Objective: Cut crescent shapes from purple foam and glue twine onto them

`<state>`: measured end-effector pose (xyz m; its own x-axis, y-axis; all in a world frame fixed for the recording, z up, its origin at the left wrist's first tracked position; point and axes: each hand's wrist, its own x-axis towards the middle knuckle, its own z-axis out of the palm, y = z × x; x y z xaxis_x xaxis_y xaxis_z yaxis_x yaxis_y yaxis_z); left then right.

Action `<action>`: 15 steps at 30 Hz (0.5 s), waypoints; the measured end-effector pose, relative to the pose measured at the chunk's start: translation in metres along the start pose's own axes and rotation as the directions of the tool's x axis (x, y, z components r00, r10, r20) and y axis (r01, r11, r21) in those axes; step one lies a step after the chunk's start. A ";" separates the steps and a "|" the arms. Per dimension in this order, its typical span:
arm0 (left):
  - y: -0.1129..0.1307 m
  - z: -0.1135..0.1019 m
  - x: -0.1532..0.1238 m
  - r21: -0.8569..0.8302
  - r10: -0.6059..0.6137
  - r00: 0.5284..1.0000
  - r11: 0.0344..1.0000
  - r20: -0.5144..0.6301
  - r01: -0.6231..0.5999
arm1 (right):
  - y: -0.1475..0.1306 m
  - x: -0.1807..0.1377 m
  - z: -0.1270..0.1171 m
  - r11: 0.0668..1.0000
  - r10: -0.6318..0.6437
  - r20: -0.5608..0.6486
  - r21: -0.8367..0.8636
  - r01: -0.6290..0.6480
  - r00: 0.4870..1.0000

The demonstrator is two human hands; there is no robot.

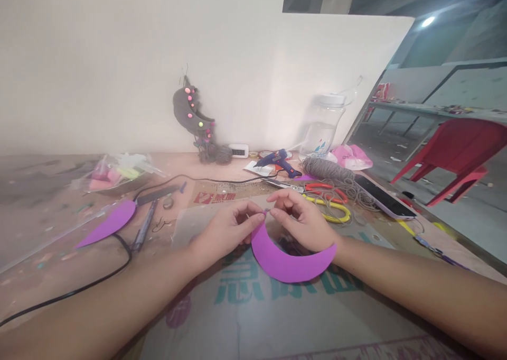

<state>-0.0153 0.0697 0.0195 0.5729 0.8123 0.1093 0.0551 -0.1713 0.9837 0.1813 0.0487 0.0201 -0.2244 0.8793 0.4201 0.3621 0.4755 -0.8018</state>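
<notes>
A purple crescent moon cutout [291, 267], perhaps of foam sheet or card, hangs over the printed sheet [237, 323] in front of me. My left hand [233, 225] pinches its upper tip between thumb and fingers. Close to that same tip, my right hand [299, 217] has curled fingers with thumb and forefinger drawn together; whatever lies between them is too small to make out. The crescent's other tip reaches my right wrist. A second purple piece [111, 223] lies on the left of the table.
Behind the hands are a blue glue gun [275, 162], red-handled scissors [325, 190], a yellow-handled tool [335, 212], grey yarn [325, 169] and a phone [382, 196]. A decorated grey moon [192, 109] hangs against the wall. A black cable [79, 288] crosses the left side.
</notes>
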 end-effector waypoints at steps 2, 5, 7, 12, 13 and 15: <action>0.000 0.000 0.000 0.004 -0.018 1.000 1.000 -0.012 0.018 | 0.000 0.000 0.000 0.999 0.035 0.003 0.011 -0.035 0.999; 0.000 0.000 0.000 0.035 -0.033 0.999 0.999 -0.029 0.034 | 0.002 -0.001 0.000 0.998 0.054 -0.002 0.014 -0.054 0.999; 0.000 0.000 0.000 0.044 -0.030 0.999 0.999 -0.026 0.031 | 0.003 -0.001 0.000 0.999 0.030 -0.005 0.016 -0.030 1.000; -0.003 0.000 0.001 0.023 0.003 1.000 1.000 -0.023 -0.003 | 0.003 0.000 0.000 1.000 -0.012 -0.015 -0.027 0.012 1.000; -0.004 0.000 0.001 0.015 0.001 1.000 1.000 -0.026 0.000 | 0.003 0.000 0.000 0.999 -0.002 -0.017 -0.039 0.002 1.000; -0.006 -0.001 0.001 0.006 -0.008 0.999 1.000 -0.044 0.008 | 0.001 0.001 0.001 0.998 0.037 -0.013 -0.052 -0.038 0.999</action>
<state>-0.0161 0.0725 0.0136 0.5360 0.8373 0.1076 0.0650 -0.1680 0.9836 0.1810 0.0499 0.0194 -0.1992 0.8967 0.3952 0.4173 0.4426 -0.7937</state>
